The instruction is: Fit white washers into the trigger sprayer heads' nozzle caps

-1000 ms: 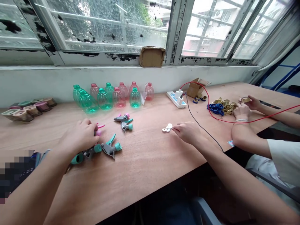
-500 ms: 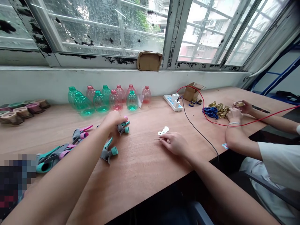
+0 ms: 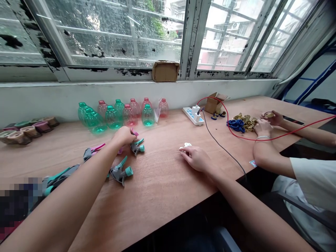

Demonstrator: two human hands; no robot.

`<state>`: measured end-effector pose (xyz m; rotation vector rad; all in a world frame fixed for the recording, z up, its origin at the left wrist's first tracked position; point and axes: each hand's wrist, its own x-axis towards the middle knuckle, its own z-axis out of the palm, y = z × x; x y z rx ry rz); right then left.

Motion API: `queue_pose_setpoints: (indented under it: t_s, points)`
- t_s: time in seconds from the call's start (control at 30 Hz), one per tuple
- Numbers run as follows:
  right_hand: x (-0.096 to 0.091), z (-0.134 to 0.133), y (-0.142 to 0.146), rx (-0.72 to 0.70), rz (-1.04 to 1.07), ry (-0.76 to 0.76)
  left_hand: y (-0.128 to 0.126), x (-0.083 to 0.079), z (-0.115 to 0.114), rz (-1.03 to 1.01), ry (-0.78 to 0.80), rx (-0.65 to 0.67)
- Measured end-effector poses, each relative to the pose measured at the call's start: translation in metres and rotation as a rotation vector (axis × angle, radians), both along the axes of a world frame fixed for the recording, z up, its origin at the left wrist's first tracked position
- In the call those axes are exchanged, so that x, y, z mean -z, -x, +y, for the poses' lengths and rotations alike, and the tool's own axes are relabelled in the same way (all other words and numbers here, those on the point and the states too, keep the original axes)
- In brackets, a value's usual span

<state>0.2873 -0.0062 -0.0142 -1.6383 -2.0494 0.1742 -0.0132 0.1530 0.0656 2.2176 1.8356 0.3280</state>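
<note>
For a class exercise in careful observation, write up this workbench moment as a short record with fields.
Left hand: over the table, nearest a grey spray head with a green nozzle
Right hand: pinches a thin metal piece, beside a white plastic piece
Co-worker: hands hold a brass ring
Table: wooden; bears a green bottle, a pink bottle and a power strip
</note>
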Motion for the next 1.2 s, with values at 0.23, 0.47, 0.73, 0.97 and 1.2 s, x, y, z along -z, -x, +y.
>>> queue_pose_setpoints:
  t_s: [0.23, 0.47, 0.73, 0.97, 1.2]
  points:
    - [-0.030, -0.033, -0.002, -0.141, 0.370, -0.076, -0.029, -0.007, -0.106, -0.324, -0.293, 0.276]
    - [-0.054, -0.052, 0.032, -0.198, -0.126, -0.131, -0.059, 0.057, -0.168, -0.513, -0.091, 0.483]
    - [-0.049, -0.054, 0.044, -0.194, -0.469, -0.127, -0.061, 0.064, -0.163, -0.431, -0.061, 0.572]
    - [-0.062, -0.056, 0.041, -0.185, -0.576, -0.160, -0.060, 0.064, -0.163, -0.432, -0.047, 0.509]
    - [-0.067, -0.064, 0.059, -0.175, -0.644, -0.003, -0.058, 0.064, -0.165, -0.432, -0.116, 0.548]
